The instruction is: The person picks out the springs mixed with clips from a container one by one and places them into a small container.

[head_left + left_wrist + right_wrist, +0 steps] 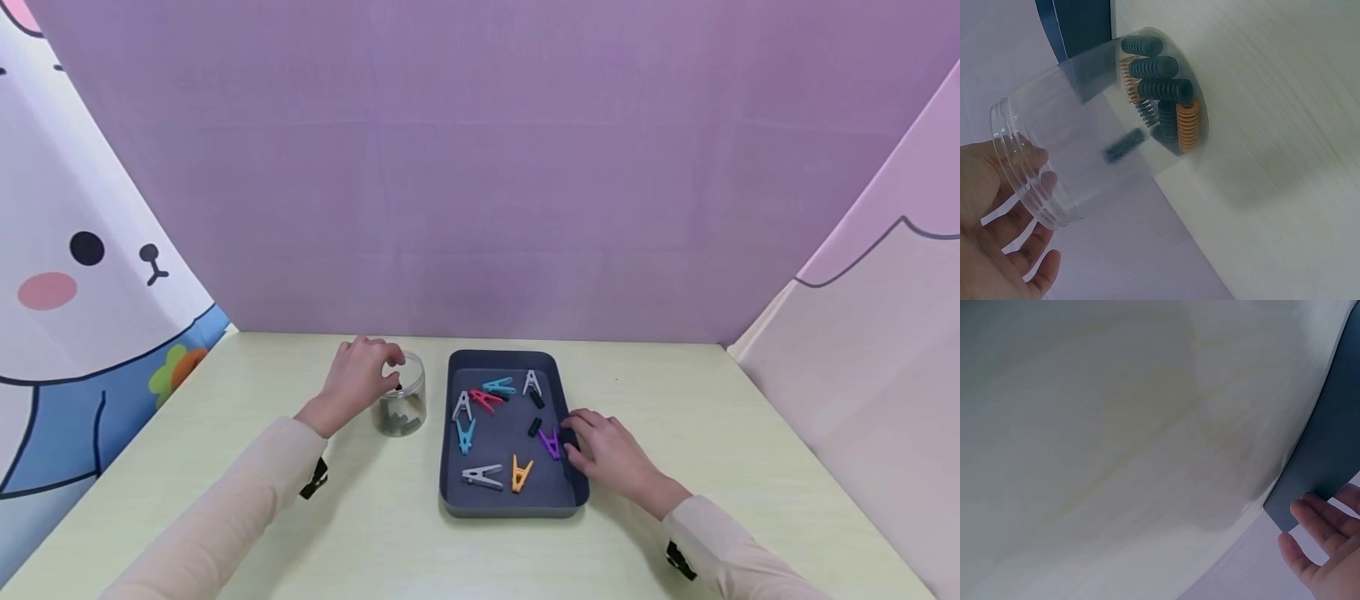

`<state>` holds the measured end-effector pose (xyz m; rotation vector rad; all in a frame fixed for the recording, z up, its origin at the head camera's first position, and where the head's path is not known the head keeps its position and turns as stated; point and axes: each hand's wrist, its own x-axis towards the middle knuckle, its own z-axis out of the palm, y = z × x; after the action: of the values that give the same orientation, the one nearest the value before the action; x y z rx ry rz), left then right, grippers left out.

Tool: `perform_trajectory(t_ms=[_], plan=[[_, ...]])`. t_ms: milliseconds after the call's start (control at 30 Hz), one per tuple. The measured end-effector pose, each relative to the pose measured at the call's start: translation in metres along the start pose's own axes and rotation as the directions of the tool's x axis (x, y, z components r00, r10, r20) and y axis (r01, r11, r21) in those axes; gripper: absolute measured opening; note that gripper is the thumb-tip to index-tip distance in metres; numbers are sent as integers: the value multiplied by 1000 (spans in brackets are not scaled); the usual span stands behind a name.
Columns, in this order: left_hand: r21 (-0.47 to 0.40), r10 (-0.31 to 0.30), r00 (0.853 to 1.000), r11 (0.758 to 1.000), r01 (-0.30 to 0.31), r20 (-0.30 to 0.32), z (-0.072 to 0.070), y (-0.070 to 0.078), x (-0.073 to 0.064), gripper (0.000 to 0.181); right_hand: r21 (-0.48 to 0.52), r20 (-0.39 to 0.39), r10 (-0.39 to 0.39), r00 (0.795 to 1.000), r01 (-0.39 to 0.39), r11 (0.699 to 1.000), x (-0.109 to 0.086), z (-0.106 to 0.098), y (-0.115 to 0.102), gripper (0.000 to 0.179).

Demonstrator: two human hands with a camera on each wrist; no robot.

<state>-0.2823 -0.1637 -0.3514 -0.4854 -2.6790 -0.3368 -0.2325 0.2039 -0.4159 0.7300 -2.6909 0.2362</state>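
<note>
My left hand [360, 375] is at the mouth of a clear plastic jar [387, 421], its thumb and fingers parted. In the left wrist view a blurred dark green spring [1124, 145] is inside the jar, clear of the fingertips. Several springs lie at the jar's bottom, mostly dark green, with an orange spring [1188, 127] among them. My right hand [611, 454] rests at the right rim of a dark grey tray [517, 502], fingers loosely bent over the edge. Close to its fingertips in the tray are a purple clip [551, 443] and a dark spring [534, 427].
The tray also holds a yellow clip [521, 475], a red clip [486, 400], a blue clip [465, 436], a grey clip [482, 476] and another dark spring [536, 399]. A purple cloth wall [480, 208] stands behind the pale table [675, 392].
</note>
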Motion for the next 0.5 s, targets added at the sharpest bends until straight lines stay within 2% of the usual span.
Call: perform_trajectory(t_ms=[333,500], plan=[[6,13,1000,1000,-13,-28,-2,3,0,17,7,9,5,1000,-5,1000,0,0,-1,30],[10,33,998,999,-33,-51,-5,10,4,18,7,8,2,1000,-2,1000,0,0,0,30]])
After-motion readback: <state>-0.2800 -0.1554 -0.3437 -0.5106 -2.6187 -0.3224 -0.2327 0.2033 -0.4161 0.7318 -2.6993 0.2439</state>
